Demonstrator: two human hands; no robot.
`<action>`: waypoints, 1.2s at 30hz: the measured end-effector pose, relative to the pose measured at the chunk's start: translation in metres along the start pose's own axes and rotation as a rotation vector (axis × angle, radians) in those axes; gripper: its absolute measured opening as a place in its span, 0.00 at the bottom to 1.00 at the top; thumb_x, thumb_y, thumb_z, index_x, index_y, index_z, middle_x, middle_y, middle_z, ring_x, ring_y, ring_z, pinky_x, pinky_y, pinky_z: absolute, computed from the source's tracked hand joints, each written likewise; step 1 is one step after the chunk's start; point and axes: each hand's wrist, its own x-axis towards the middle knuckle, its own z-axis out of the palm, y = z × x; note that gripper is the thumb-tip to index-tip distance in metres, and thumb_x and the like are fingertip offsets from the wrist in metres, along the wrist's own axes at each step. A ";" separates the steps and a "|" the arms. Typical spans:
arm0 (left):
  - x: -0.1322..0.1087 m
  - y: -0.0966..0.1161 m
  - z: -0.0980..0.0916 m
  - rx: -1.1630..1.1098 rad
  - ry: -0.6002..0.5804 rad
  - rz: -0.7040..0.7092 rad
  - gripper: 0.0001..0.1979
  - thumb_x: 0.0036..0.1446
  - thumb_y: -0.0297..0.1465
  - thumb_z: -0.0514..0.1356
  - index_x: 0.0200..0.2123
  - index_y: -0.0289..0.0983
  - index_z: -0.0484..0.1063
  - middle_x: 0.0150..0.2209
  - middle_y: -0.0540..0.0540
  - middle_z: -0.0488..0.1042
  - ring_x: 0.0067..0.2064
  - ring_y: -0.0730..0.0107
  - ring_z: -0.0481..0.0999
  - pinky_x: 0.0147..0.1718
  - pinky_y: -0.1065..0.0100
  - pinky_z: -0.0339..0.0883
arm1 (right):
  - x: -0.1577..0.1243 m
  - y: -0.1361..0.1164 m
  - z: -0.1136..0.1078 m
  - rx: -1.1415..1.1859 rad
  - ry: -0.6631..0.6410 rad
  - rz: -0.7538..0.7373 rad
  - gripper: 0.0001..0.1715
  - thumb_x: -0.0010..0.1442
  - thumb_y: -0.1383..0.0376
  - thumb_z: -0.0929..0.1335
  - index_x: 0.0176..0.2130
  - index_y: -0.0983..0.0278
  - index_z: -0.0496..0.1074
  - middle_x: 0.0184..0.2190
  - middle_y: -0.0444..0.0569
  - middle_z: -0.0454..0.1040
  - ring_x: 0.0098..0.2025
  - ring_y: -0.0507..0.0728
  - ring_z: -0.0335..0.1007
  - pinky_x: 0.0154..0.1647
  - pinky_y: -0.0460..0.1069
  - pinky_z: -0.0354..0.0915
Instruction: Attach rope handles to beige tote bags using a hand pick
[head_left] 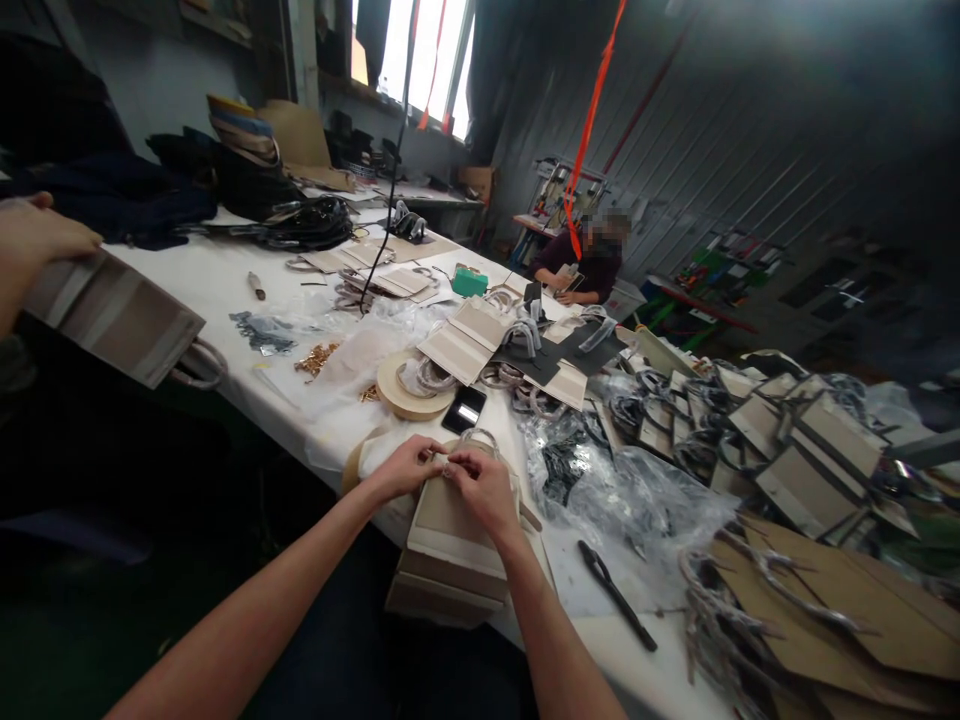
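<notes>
My left hand (pixel 409 466) and my right hand (pixel 486 488) meet at the top edge of a beige handbag piece (pixel 450 535). The fingertips of both are pinched together around something small and pale, too small to name. The handbag piece rests at the table's near edge, over my lap, and its plastic-wrapped handle (pixel 480 438) shows just beyond my fingers. A black phone (pixel 464 410) lies past it, beside a roll of tan tape (pixel 409 388). To the right, a black pen-like tool (pixel 616 596) lies on the white table.
At left, another person's hand (pixel 45 245) holds a beige bag piece (pixel 116 315). A seated person (pixel 581 265) works across the table. Gold-coloured hardware (pixel 316 362), a plastic bag of black parts (pixel 566 460), piled bag pieces (pixel 810 470) and brown panels with handles (pixel 862 590) lie around.
</notes>
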 end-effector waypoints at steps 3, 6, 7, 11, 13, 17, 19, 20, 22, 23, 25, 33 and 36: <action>-0.001 -0.001 -0.002 -0.021 -0.035 0.012 0.21 0.61 0.43 0.72 0.53 0.38 0.87 0.48 0.40 0.84 0.50 0.52 0.80 0.55 0.56 0.74 | 0.000 0.002 0.000 -0.035 0.018 0.013 0.09 0.66 0.60 0.75 0.43 0.57 0.89 0.39 0.48 0.89 0.40 0.62 0.84 0.45 0.55 0.74; -0.002 0.000 -0.004 -0.042 -0.046 0.009 0.22 0.62 0.45 0.72 0.53 0.37 0.87 0.47 0.40 0.83 0.50 0.53 0.80 0.55 0.57 0.73 | 0.001 0.002 0.001 -0.033 0.017 0.021 0.10 0.66 0.58 0.76 0.43 0.58 0.89 0.39 0.49 0.89 0.40 0.62 0.83 0.46 0.55 0.74; -0.002 0.001 -0.004 -0.044 -0.042 0.006 0.23 0.61 0.45 0.72 0.53 0.37 0.87 0.47 0.40 0.83 0.49 0.53 0.80 0.54 0.57 0.74 | 0.001 0.002 0.001 -0.026 0.014 0.030 0.10 0.66 0.58 0.76 0.43 0.58 0.89 0.38 0.49 0.88 0.39 0.62 0.83 0.45 0.55 0.74; -0.003 0.005 -0.006 -0.045 -0.047 0.007 0.23 0.62 0.46 0.73 0.53 0.37 0.88 0.46 0.40 0.83 0.49 0.53 0.80 0.54 0.58 0.74 | 0.002 0.003 0.004 -0.028 0.017 0.024 0.09 0.66 0.58 0.77 0.42 0.59 0.89 0.36 0.49 0.88 0.37 0.62 0.82 0.42 0.55 0.73; -0.004 0.009 -0.007 -0.050 -0.063 0.015 0.23 0.62 0.47 0.72 0.53 0.38 0.88 0.47 0.40 0.84 0.49 0.53 0.80 0.53 0.58 0.74 | 0.002 0.004 0.006 -0.065 0.027 -0.024 0.07 0.67 0.60 0.76 0.42 0.58 0.88 0.38 0.50 0.88 0.39 0.62 0.83 0.44 0.55 0.73; -0.006 0.017 -0.010 -0.072 -0.070 0.005 0.23 0.62 0.46 0.72 0.53 0.37 0.88 0.48 0.39 0.85 0.49 0.53 0.81 0.52 0.59 0.74 | 0.002 0.008 0.009 -0.162 0.058 -0.121 0.07 0.69 0.63 0.75 0.42 0.59 0.87 0.42 0.52 0.87 0.44 0.64 0.81 0.48 0.57 0.74; -0.007 0.020 -0.012 -0.114 -0.082 0.002 0.21 0.63 0.43 0.70 0.53 0.36 0.87 0.50 0.39 0.85 0.50 0.53 0.82 0.51 0.60 0.75 | 0.002 0.009 0.010 -0.181 0.065 -0.142 0.07 0.69 0.64 0.74 0.44 0.60 0.86 0.44 0.53 0.85 0.44 0.64 0.81 0.49 0.57 0.74; -0.007 0.021 -0.013 -0.137 -0.095 0.004 0.21 0.64 0.41 0.69 0.54 0.35 0.87 0.51 0.38 0.85 0.50 0.54 0.82 0.52 0.60 0.75 | 0.002 0.010 0.011 -0.182 0.065 -0.146 0.08 0.69 0.65 0.74 0.46 0.60 0.86 0.45 0.54 0.85 0.44 0.64 0.80 0.49 0.57 0.74; -0.007 0.024 -0.014 -0.166 -0.123 0.008 0.19 0.65 0.38 0.68 0.54 0.35 0.87 0.50 0.39 0.86 0.49 0.56 0.83 0.51 0.61 0.76 | 0.000 0.010 0.011 -0.183 0.064 -0.157 0.08 0.69 0.65 0.73 0.47 0.60 0.85 0.45 0.54 0.84 0.45 0.64 0.80 0.50 0.58 0.74; -0.007 0.024 -0.015 -0.167 -0.131 0.009 0.19 0.65 0.37 0.67 0.54 0.35 0.87 0.49 0.40 0.86 0.49 0.56 0.83 0.51 0.62 0.76 | -0.001 0.010 0.012 -0.185 0.067 -0.165 0.08 0.69 0.66 0.73 0.46 0.60 0.85 0.45 0.55 0.84 0.45 0.64 0.80 0.50 0.58 0.74; -0.006 0.025 -0.015 -0.154 -0.128 0.008 0.17 0.64 0.35 0.67 0.53 0.35 0.87 0.46 0.41 0.87 0.48 0.57 0.83 0.50 0.63 0.76 | -0.003 0.009 0.012 -0.201 0.072 -0.182 0.08 0.71 0.66 0.72 0.44 0.60 0.85 0.45 0.55 0.83 0.46 0.65 0.80 0.51 0.58 0.74; -0.005 0.022 -0.012 -0.138 -0.087 0.009 0.16 0.61 0.32 0.67 0.50 0.35 0.88 0.48 0.40 0.87 0.47 0.57 0.83 0.51 0.62 0.76 | -0.016 0.011 0.014 -0.232 0.027 -0.250 0.16 0.70 0.69 0.73 0.56 0.59 0.81 0.53 0.56 0.81 0.53 0.66 0.79 0.58 0.59 0.74; -0.005 0.024 -0.013 -0.143 -0.093 0.005 0.16 0.61 0.31 0.66 0.50 0.35 0.88 0.47 0.41 0.87 0.46 0.58 0.83 0.50 0.62 0.76 | -0.018 0.012 0.018 -0.210 0.064 -0.253 0.14 0.70 0.70 0.71 0.53 0.60 0.80 0.51 0.55 0.82 0.51 0.64 0.79 0.55 0.58 0.74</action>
